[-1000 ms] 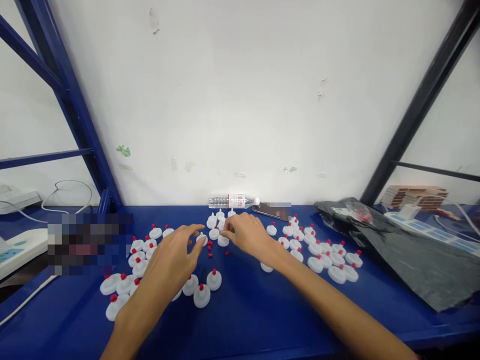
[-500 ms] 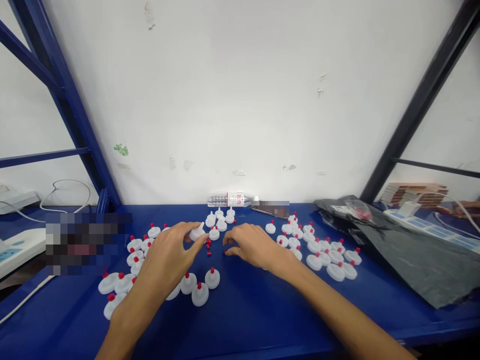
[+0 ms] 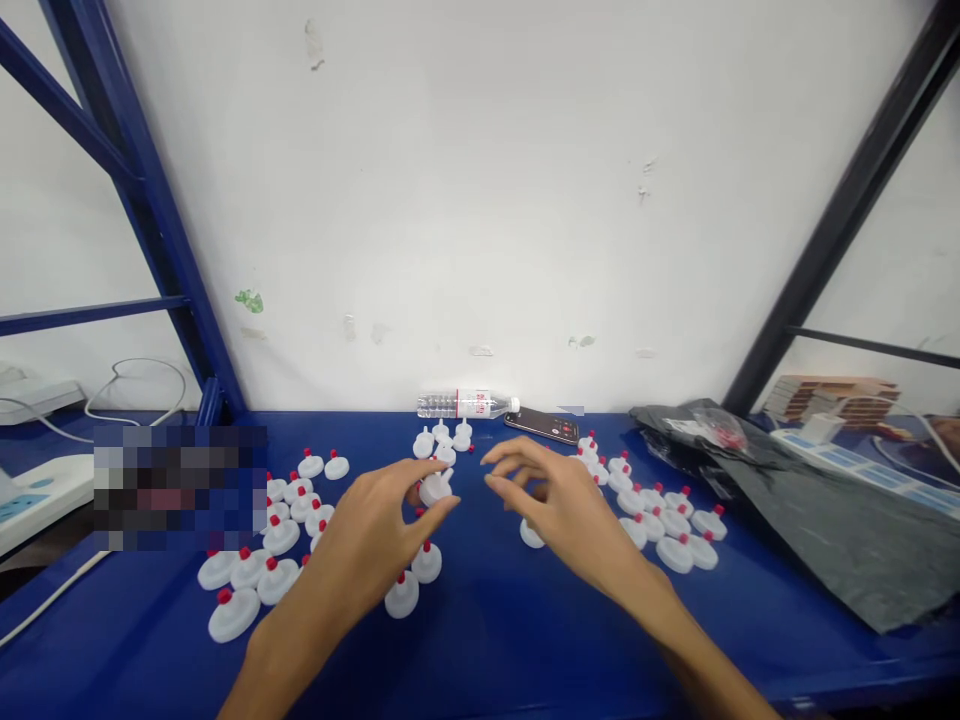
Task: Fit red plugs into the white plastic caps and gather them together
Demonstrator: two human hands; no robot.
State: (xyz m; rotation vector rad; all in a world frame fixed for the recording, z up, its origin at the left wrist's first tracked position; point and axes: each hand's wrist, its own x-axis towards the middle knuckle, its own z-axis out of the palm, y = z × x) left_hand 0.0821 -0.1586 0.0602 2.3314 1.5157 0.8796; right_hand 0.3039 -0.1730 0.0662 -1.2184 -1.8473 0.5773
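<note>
My left hand (image 3: 390,510) is closed, thumb and fingers pinching a white round spout cap (image 3: 436,489) by its sides. Its narrow spout points up and to the right, with no red tip on it. My right hand (image 3: 555,495) hovers a little to the right, fingers bent and thumb apart, with nothing visible between them. A small red tip (image 3: 419,512) shows just by my left thumb. Below that hand stand white spout caps with red tips (image 3: 402,594). Behind it is a cluster of bare white spout caps (image 3: 424,443).
Many red-tipped spout caps stand at left (image 3: 280,535) and right (image 3: 675,553) on the blue table (image 3: 495,640). A water bottle (image 3: 472,404) and a phone (image 3: 541,425) lie by the wall. A dark plastic bag (image 3: 817,530) covers the right side, beside a power strip (image 3: 870,470).
My left hand has moved right with the spout cap, now over where the loose red tips lay. My right hand has drawn back to the right and lifted. The view has shifted slightly.
</note>
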